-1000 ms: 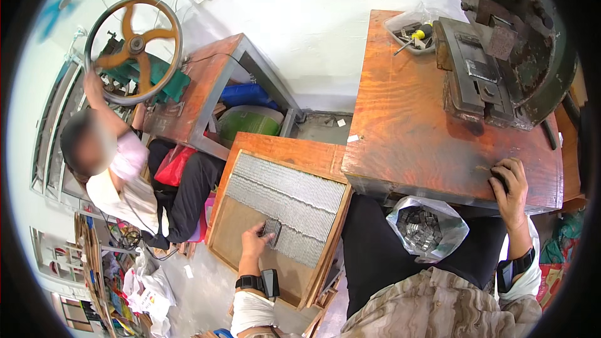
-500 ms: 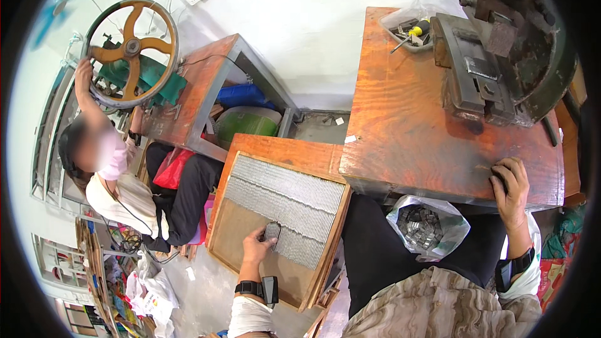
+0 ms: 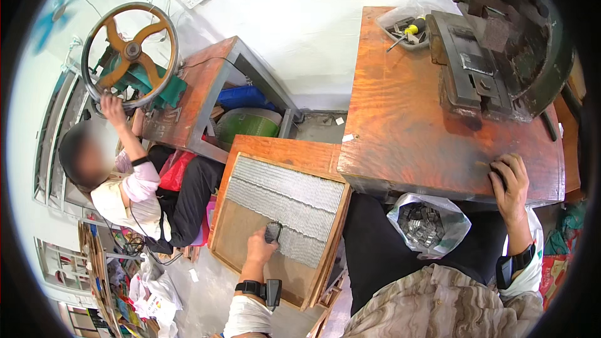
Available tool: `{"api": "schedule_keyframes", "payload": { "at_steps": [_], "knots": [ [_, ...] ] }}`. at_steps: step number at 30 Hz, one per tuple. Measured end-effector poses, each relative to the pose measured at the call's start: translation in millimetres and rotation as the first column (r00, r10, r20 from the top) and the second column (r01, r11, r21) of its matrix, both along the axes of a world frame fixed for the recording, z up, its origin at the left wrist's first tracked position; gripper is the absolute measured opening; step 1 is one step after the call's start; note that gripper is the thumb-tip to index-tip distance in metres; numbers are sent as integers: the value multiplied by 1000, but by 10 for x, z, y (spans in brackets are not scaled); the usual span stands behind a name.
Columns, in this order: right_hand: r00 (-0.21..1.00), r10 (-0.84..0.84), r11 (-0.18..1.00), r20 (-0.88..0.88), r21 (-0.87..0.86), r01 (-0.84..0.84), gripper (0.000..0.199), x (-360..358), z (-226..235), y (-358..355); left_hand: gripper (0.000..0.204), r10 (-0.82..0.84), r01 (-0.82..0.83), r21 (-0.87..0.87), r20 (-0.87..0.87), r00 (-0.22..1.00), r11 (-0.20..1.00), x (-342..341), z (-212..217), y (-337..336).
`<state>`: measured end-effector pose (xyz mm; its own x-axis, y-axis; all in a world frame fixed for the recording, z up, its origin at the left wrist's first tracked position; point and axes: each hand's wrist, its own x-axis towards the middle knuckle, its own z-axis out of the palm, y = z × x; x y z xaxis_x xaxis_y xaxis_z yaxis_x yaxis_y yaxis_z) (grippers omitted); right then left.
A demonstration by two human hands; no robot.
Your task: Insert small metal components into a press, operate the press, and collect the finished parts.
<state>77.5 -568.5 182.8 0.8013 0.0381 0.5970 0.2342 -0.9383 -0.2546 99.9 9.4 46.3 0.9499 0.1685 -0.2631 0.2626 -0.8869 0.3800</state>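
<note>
Two hands at work, and they sit well apart. Your left hand (image 3: 260, 247) is down on the wooden tray (image 3: 250, 238) to your left, fingers curled around a small dark metal piece (image 3: 273, 231), pinching it at the lower edge of the packed rows of grey metal pieces (image 3: 285, 203) that fill the tray's upper half. Your right hand (image 3: 510, 181) rests on the near edge of the orange wooden workbench (image 3: 407, 125), fingers bent over the edge; whether it grips anything, you can't tell from here. A plastic bag of metal parts (image 3: 426, 222) sits in your lap between your arms. Beyond, a press machine (image 3: 501, 44) stands on the bench. To your left, another person's hand (image 3: 113, 109) touches a spoked handwheel (image 3: 129, 53).
</note>
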Motion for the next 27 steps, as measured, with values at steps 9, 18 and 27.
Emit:
{"api": "schedule_keyframes", "payload": {
  "at_steps": [9, 18, 27],
  "knots": [
    [999, -39, 999, 37, -25, 40, 18, 1, 70, -38, 41, 128, -160, 139, 217, 968, 977, 87, -61, -91],
    [998, 5, 999, 59, -48, -2, 21, -43, 47, -81, 41, 29, 130, -484, 306, 952, 865, 792, 1550, -1588],
    [998, 52, 999, 35, 7, -52, 20, -84, 26, -188, 43, -409, 593, -203, 551, 727, 779, 1630, 2524, -4353]
  ]
}}
